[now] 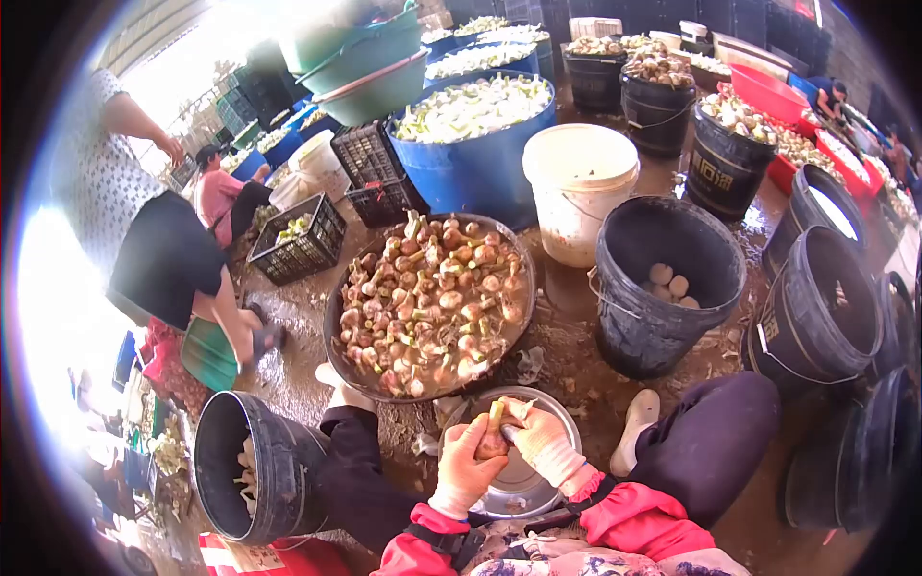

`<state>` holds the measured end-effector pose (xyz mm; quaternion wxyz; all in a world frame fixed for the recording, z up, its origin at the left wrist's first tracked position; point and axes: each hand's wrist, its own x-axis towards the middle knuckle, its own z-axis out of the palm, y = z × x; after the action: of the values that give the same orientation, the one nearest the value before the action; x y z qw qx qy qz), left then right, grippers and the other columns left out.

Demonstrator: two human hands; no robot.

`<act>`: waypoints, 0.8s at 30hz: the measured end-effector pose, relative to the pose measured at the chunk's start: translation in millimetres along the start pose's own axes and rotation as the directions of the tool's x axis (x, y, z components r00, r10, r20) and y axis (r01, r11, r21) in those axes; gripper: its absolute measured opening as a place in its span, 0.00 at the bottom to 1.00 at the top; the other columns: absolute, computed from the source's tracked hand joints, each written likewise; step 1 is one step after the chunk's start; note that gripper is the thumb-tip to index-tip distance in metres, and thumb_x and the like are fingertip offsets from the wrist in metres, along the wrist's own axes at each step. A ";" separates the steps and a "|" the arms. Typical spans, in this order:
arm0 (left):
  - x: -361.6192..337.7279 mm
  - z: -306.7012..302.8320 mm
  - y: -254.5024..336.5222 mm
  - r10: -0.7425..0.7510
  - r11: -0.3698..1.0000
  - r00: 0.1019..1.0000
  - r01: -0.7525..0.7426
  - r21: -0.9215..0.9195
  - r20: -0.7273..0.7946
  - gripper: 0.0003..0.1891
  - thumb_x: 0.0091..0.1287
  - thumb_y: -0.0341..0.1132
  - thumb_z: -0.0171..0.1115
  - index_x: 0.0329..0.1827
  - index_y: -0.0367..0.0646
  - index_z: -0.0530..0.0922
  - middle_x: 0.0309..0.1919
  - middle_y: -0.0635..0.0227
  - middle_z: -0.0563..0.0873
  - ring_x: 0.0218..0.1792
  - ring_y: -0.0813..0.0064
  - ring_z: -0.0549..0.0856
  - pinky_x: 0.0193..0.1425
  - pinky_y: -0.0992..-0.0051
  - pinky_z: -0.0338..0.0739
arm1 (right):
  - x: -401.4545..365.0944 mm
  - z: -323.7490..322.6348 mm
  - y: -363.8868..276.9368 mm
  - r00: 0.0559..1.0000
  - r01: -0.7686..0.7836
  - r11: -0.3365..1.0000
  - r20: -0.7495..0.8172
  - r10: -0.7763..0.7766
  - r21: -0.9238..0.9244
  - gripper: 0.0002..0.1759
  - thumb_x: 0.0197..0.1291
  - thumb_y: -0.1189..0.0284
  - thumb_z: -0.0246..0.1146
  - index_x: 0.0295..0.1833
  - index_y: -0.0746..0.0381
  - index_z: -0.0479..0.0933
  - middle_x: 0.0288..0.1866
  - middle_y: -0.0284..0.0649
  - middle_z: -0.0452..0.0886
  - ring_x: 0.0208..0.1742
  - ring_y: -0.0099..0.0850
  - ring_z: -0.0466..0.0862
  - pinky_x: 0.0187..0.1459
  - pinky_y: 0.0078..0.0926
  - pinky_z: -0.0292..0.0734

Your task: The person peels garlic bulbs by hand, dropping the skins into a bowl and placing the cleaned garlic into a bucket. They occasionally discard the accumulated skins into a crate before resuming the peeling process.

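Observation:
My left hand (465, 468), in a pale orange glove, is closed around a reddish bulb (493, 440) with a short green-yellow stem pointing up. My right hand (540, 440), gloved too, is closed at the bulb's right side; a small dark piece shows at its fingers, too small to name. Both hands are over a round metal basin (519, 485) between my knees. Just beyond stands a wide dark tub (336, 331) full of similar bulbs in brownish water.
Black buckets stand at right (634, 331) and lower left (288, 451), with some bulbs inside. Behind are a white bucket (576, 216), a blue tub (461, 178) of pale pieces and a black crate (300, 254). A person (158, 230) stands at left; others sit farther back.

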<state>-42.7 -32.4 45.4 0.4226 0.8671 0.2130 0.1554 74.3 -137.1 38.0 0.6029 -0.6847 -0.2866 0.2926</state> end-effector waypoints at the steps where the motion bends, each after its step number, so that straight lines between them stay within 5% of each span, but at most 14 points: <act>1: -1.8 -0.6 1.3 0.019 0.994 1.000 -0.018 0.111 -0.004 0.38 0.42 0.31 0.76 0.62 0.40 0.73 0.47 0.57 0.76 0.51 0.59 0.76 0.58 0.70 0.71 | 1.8 2.9 8.0 1.000 -0.005 1.000 0.017 0.005 0.003 0.24 0.59 0.82 0.57 0.63 0.63 0.70 0.52 0.43 0.81 0.54 0.28 0.80 0.54 0.22 0.74; 3: -3.7 3.9 -9.4 0.035 0.998 0.998 -0.032 0.049 -0.049 0.38 0.43 0.31 0.76 0.62 0.41 0.73 0.47 0.57 0.76 0.49 0.60 0.78 0.56 0.71 0.73 | 8.9 5.5 29.4 1.000 -0.020 0.985 -0.008 0.019 -0.172 0.24 0.59 0.81 0.58 0.62 0.61 0.70 0.51 0.42 0.82 0.52 0.28 0.81 0.52 0.23 0.75; 5: -1.7 5.5 -21.4 -0.096 0.992 0.995 0.095 -0.079 -0.012 0.38 0.43 0.31 0.76 0.63 0.42 0.73 0.49 0.58 0.75 0.51 0.62 0.77 0.57 0.72 0.72 | 12.8 5.5 39.0 0.988 -0.124 0.898 0.136 0.072 0.423 0.23 0.60 0.80 0.58 0.62 0.65 0.70 0.51 0.39 0.82 0.50 0.26 0.82 0.50 0.21 0.76; 6: -1.4 6.7 -25.4 -0.133 0.979 0.991 0.135 -0.150 0.021 0.38 0.44 0.31 0.76 0.63 0.42 0.72 0.50 0.58 0.74 0.52 0.63 0.77 0.59 0.72 0.72 | 14.8 4.0 45.9 0.982 -0.158 0.901 0.156 0.103 0.404 0.23 0.60 0.81 0.58 0.63 0.65 0.69 0.52 0.39 0.80 0.51 0.27 0.81 0.52 0.22 0.76; 9: 2.1 9.3 -11.9 -0.077 0.996 0.997 0.076 0.040 0.008 0.37 0.43 0.34 0.77 0.61 0.39 0.74 0.48 0.56 0.76 0.51 0.61 0.77 0.57 0.70 0.71 | 15.3 2.2 36.5 0.973 -0.221 0.915 0.145 0.181 0.337 0.23 0.60 0.83 0.58 0.62 0.65 0.70 0.52 0.39 0.80 0.52 0.27 0.80 0.53 0.22 0.76; 11: 3.4 15.9 -5.6 -0.072 0.989 0.997 0.072 0.129 -0.008 0.37 0.42 0.36 0.78 0.59 0.41 0.75 0.45 0.55 0.77 0.47 0.60 0.79 0.54 0.69 0.74 | 12.9 3.2 21.9 0.979 -0.202 0.978 -0.048 0.199 -0.054 0.23 0.57 0.83 0.58 0.60 0.66 0.72 0.51 0.39 0.81 0.52 0.26 0.80 0.52 0.22 0.75; 13: 7.1 21.9 -13.8 -0.041 0.999 0.998 0.042 0.023 -0.051 0.34 0.47 0.35 0.76 0.60 0.44 0.75 0.45 0.57 0.77 0.46 0.62 0.79 0.51 0.68 0.75 | 14.2 5.0 23.1 0.962 -0.254 0.960 -0.071 0.264 0.116 0.22 0.55 0.84 0.57 0.58 0.66 0.75 0.50 0.39 0.82 0.52 0.27 0.80 0.53 0.23 0.73; 14: 11.4 21.2 -10.0 -0.267 0.767 0.959 0.272 -0.581 0.098 0.31 0.51 0.36 0.73 0.61 0.46 0.74 0.45 0.58 0.78 0.46 0.62 0.80 0.49 0.66 0.76 | 16.4 2.6 20.5 0.986 -0.133 0.980 -0.076 0.145 0.144 0.21 0.56 0.85 0.55 0.57 0.65 0.75 0.49 0.38 0.82 0.51 0.27 0.80 0.53 0.22 0.73; 15: 15.2 18.5 -7.1 -0.347 0.170 0.868 0.432 -0.886 0.357 0.29 0.56 0.37 0.69 0.62 0.49 0.73 0.46 0.59 0.78 0.45 0.61 0.80 0.46 0.64 0.77 | 15.2 0.5 20.1 0.996 -0.013 0.986 -0.090 0.028 0.169 0.21 0.57 0.86 0.53 0.56 0.64 0.76 0.49 0.37 0.82 0.49 0.27 0.80 0.53 0.21 0.72; 16: 12.4 21.1 -15.0 -0.139 -0.292 0.917 0.322 -0.901 0.373 0.24 0.63 0.41 0.62 0.63 0.52 0.71 0.48 0.58 0.79 0.43 0.58 0.81 0.40 0.62 0.77 | 15.7 2.8 28.7 0.994 0.044 0.971 -0.106 -0.019 0.236 0.21 0.57 0.87 0.50 0.54 0.64 0.78 0.50 0.37 0.81 0.51 0.27 0.79 0.55 0.21 0.70; 17: 12.5 20.4 -17.5 -0.136 -0.417 0.904 0.320 -0.851 0.406 0.24 0.65 0.45 0.59 0.63 0.53 0.71 0.51 0.56 0.79 0.40 0.55 0.82 0.39 0.62 0.78 | 17.5 0.7 31.4 0.995 0.001 0.960 -0.098 0.027 0.281 0.22 0.56 0.88 0.50 0.55 0.64 0.77 0.50 0.37 0.81 0.53 0.26 0.78 0.56 0.20 0.70; 21: 18.9 22.2 -22.4 -0.240 -0.414 0.875 0.298 -0.860 0.419 0.23 0.64 0.48 0.58 0.62 0.54 0.72 0.42 0.56 0.82 0.37 0.55 0.81 0.36 0.62 0.75 | 19.1 -0.8 33.6 0.993 -0.018 0.898 -0.097 0.067 0.440 0.19 0.60 0.85 0.52 0.56 0.64 0.77 0.50 0.37 0.81 0.53 0.26 0.78 0.56 0.19 0.69; 23: 19.1 20.8 -29.9 -0.231 -0.448 0.835 0.364 -0.817 0.499 0.23 0.64 0.47 0.59 0.62 0.57 0.72 0.41 0.56 0.82 0.36 0.56 0.81 0.34 0.61 0.76 | 17.6 3.6 27.7 0.972 -0.221 0.659 0.108 0.208 0.719 0.17 0.64 0.78 0.56 0.59 0.63 0.75 0.51 0.37 0.81 0.51 0.23 0.79 0.54 0.17 0.71; 24: 18.7 19.1 -32.6 -0.214 -0.399 0.824 0.417 -0.817 0.525 0.23 0.63 0.49 0.59 0.62 0.58 0.72 0.40 0.56 0.82 0.36 0.56 0.81 0.33 0.62 0.75 | 17.9 9.3 41.6 0.963 -0.223 0.774 0.010 0.269 0.593 0.19 0.64 0.74 0.60 0.60 0.63 0.73 0.51 0.37 0.81 0.47 0.21 0.80 0.48 0.16 0.75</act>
<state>-25.8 -17.7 9.6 0.9692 0.0887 0.2179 0.0731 80.9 -122.2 -5.3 0.7520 -0.5059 -0.0668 0.4172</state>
